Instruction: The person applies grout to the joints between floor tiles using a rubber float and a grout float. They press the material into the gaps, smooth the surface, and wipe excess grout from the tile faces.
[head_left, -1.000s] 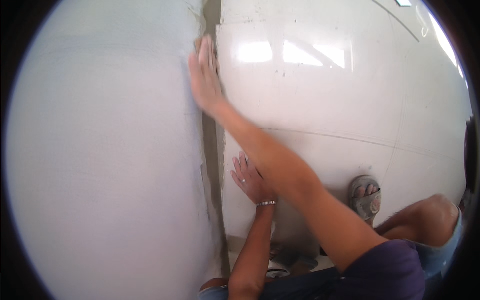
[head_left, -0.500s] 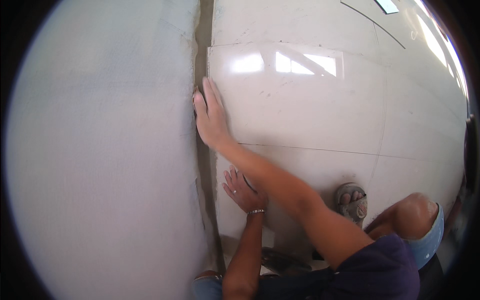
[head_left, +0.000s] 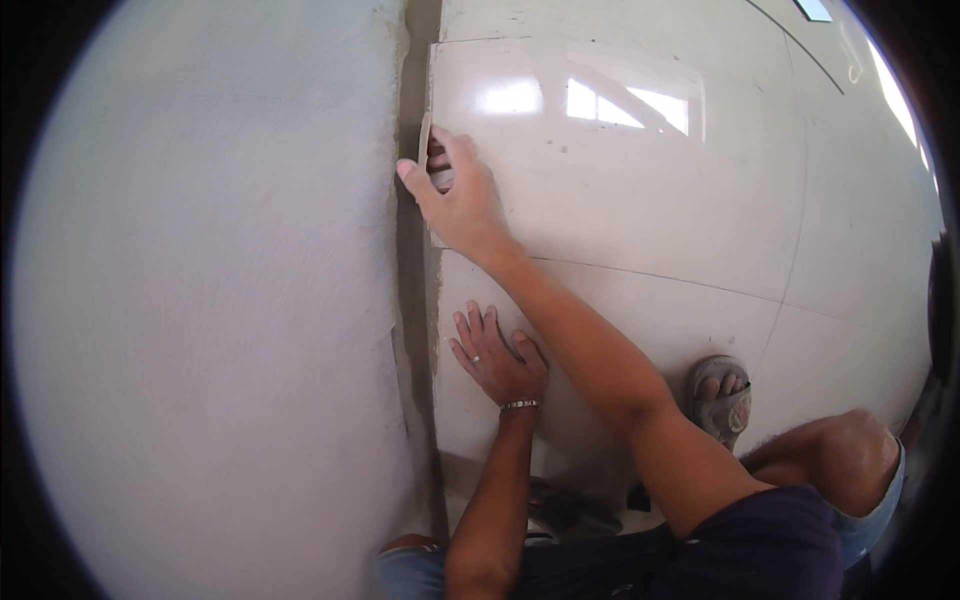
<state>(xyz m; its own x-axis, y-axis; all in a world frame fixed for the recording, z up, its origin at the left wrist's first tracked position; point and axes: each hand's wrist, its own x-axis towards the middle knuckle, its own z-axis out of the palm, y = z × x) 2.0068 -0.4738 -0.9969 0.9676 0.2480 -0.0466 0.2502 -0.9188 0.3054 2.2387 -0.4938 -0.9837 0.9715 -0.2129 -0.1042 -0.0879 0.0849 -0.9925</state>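
My left hand (head_left: 503, 368), with a ring and a bracelet, lies flat on a pale glossy floor tile (head_left: 620, 330), fingers spread. My right arm crosses in front of it. At the tile edge, my right hand (head_left: 465, 195) grips a thin beige strip (head_left: 427, 145) between thumb and bent fingers. The strip stands on edge; its full shape is partly hidden by the hand. Under the thumb runs a narrow grey-brown gap (head_left: 414, 270) between the tiles and a whitish wall (head_left: 220, 300).
A joint line (head_left: 660, 276) crosses the tiles. A thin dark strip (head_left: 800, 45) lies at the far right. My sandalled foot (head_left: 718, 395) and bent knee (head_left: 860, 450) are at the lower right. Window light reflects off the far tile.
My right hand has turned from straight fingers along the gap to bent fingers over the tile edge, showing the thin strip. My left hand stays flat with its fingers wider apart. The view has shifted slightly.
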